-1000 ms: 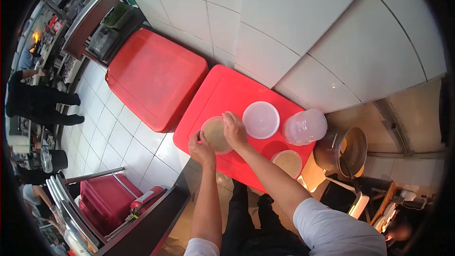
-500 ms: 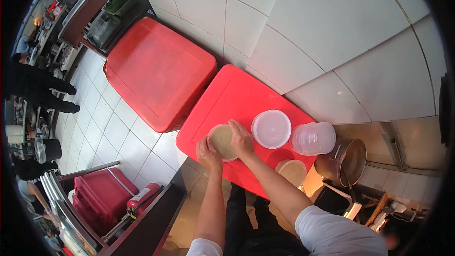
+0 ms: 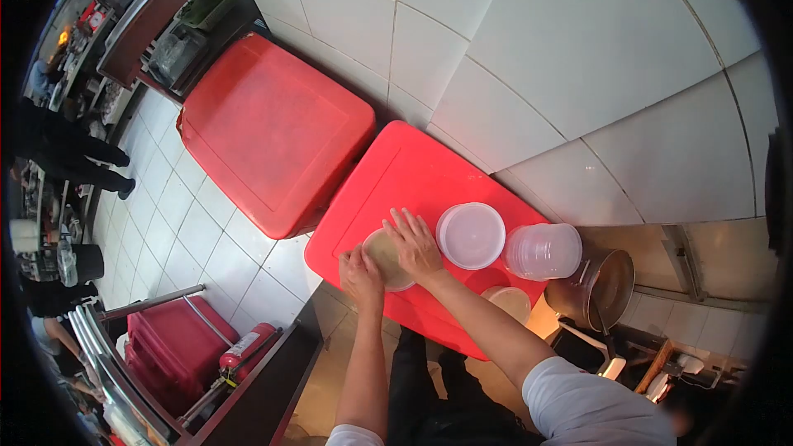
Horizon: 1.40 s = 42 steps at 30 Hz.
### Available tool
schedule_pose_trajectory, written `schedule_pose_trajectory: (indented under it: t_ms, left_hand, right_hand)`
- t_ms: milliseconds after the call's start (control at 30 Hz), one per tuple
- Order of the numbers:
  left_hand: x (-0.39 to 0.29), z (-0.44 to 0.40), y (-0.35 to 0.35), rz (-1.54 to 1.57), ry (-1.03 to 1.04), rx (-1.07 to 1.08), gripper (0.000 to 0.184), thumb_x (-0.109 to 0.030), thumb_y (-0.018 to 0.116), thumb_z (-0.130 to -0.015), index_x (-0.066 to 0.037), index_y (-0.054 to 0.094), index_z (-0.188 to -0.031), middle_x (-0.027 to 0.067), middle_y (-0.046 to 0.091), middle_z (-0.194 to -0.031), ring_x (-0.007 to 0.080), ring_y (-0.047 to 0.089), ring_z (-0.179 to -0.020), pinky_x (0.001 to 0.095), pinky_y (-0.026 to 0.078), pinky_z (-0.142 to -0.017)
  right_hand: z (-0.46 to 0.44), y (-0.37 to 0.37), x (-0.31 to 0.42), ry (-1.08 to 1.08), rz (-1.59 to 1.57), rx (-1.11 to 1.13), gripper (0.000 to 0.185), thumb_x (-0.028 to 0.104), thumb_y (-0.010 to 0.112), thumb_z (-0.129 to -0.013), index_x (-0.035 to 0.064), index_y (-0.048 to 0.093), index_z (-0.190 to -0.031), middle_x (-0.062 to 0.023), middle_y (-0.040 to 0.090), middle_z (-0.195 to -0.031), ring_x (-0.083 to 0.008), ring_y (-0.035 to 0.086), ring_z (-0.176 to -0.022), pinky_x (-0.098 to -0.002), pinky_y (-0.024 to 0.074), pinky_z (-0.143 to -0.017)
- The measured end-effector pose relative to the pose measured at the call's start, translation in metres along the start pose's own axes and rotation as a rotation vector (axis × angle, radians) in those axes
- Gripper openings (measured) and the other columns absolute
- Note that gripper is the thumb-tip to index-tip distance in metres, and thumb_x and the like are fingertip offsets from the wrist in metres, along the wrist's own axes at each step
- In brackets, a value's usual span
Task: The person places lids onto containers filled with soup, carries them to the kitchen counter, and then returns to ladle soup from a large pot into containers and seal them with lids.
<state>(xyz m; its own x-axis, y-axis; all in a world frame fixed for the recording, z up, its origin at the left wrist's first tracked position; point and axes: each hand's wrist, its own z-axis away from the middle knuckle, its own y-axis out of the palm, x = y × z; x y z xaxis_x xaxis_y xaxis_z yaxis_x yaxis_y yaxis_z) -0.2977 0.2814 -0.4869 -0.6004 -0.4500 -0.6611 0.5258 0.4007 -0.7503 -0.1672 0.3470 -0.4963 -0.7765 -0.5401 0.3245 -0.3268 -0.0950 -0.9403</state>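
My right hand (image 3: 415, 246) lay with fingers extended over the right side of a filled tub (image 3: 383, 258); my left hand (image 3: 362, 277) curled at its left edge, whether gripping or just pressing I couldn't tell. I judged this to be work at the rim, calling for even pressure and a level tub. The tub sat on the red surface (image 3: 396, 167). Right of it stood a white round container (image 3: 471, 235), then stacked clear tubs (image 3: 543, 251), and farther off a pot (image 3: 611, 285). Beyond it rose a tiled wall (image 3: 611, 49); far left stood a person in dark clothes (image 3: 70, 149).
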Motion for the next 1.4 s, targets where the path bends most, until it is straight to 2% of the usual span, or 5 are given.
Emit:
schedule_pose_trajectory:
  t_ms: [233, 633, 933, 1133, 1400]
  left_hand:
    - [0.023, 0.011, 0.026, 0.198, 0.053, -0.013, 0.029, -0.009, 0.050, -0.100, -0.005, 0.063, -0.126, 0.0181, 0.067, -0.114, 0.0368, 0.064, -0.106, 0.0434, 0.051, -0.089]
    - [0.012, -0.003, 0.015, -0.057, 0.407, 0.143, 0.048, -0.016, 0.055, -0.097, -0.013, 0.053, -0.145, 0.0238, 0.049, -0.143, 0.0420, 0.056, -0.121, 0.0472, 0.049, -0.097]
    - [0.001, 0.004, 0.010, 0.046, 0.125, 0.194, 0.045, -0.021, 0.052, -0.102, -0.011, 0.051, -0.145, 0.0224, 0.057, -0.135, 0.0352, 0.063, -0.113, 0.0422, 0.053, -0.092]
    - [0.063, 0.005, 0.050, 0.701, -0.124, 0.216, 0.044, -0.027, 0.044, -0.108, 0.002, 0.054, -0.138, 0.0204, 0.068, -0.121, 0.0261, 0.064, -0.113, 0.0375, 0.051, -0.094]
    - [0.030, 0.034, 0.031, 0.326, -0.070, 0.118, 0.042, -0.028, 0.041, -0.109, 0.004, 0.062, -0.127, 0.0179, 0.069, -0.116, 0.0268, 0.065, -0.108, 0.0369, 0.049, -0.095]
  right_hand:
    - [0.000, -0.013, 0.006, -0.025, -0.028, 0.039, 0.062, 0.040, 0.058, -0.096, 0.0140, 0.043, -0.150, -0.0202, 0.038, -0.155, -0.0418, 0.041, -0.138, -0.0576, 0.0347, -0.113]
    - [0.003, -0.002, -0.003, -0.003, -0.165, 0.025, 0.055, 0.030, 0.059, -0.094, 0.0168, 0.047, -0.146, -0.0193, 0.045, -0.148, -0.0379, 0.049, -0.130, -0.0499, 0.0417, -0.108]
    - [0.023, 0.023, -0.006, 0.317, -0.340, -0.271, 0.056, 0.024, 0.056, -0.097, -0.0005, 0.043, -0.146, -0.0233, 0.046, -0.146, -0.0409, 0.047, -0.133, -0.0479, 0.0399, -0.110]
    - [0.080, 0.028, 0.045, 0.758, -0.510, -0.416, 0.064, 0.028, 0.067, -0.094, -0.0011, 0.042, -0.145, -0.0233, 0.047, -0.146, -0.0385, 0.047, -0.134, -0.0442, 0.0398, -0.110]
    - [0.104, 0.030, 0.030, 0.835, -0.801, -0.406, 0.037, 0.027, 0.054, -0.102, 0.0003, 0.061, -0.127, -0.0179, 0.064, -0.127, -0.0336, 0.061, -0.118, -0.0415, 0.0489, -0.099]
